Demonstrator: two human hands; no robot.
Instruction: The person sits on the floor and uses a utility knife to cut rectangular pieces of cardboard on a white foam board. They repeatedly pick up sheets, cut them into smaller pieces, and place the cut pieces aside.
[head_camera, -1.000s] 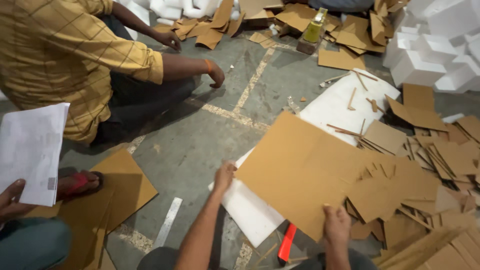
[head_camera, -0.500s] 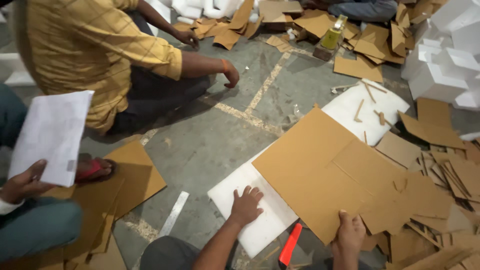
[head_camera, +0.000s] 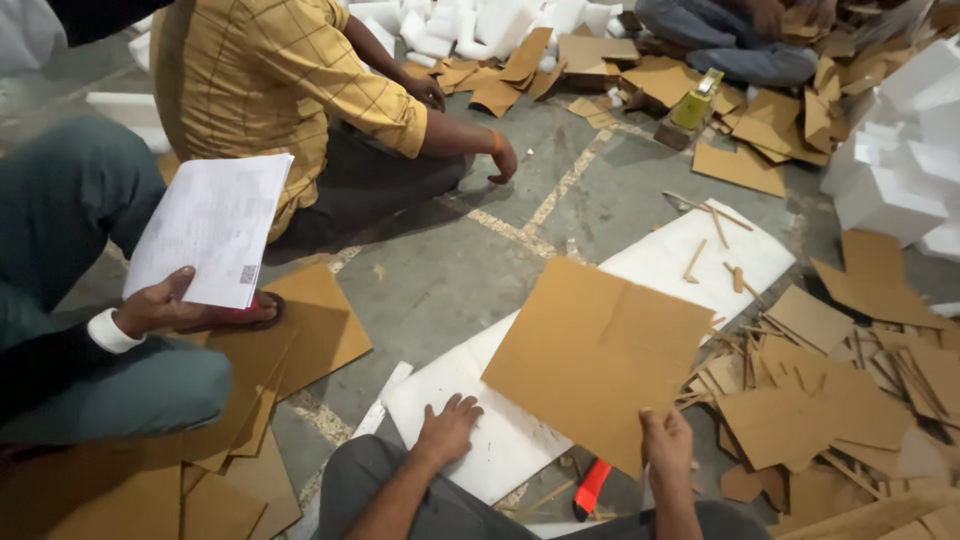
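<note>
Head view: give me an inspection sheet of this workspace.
Surface: grey concrete floor, white foam sheet laid on it.
Job's things: large cardboard sheet lying over the foam sheet.
Clutter: cardboard scraps at right, red-handled cutter, yellow bottle, white foam blocks.
Hands: left hand flat on the foam sheet; right hand grips the cardboard sheet's near edge.
Cables: nothing seen.
Surroundings: seated person in yellow shirt; another person's hand holding papers.

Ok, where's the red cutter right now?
The red cutter lies on the floor at the bottom of the head view, between the left hand and the right hand, just below the big cardboard sheet.
</note>
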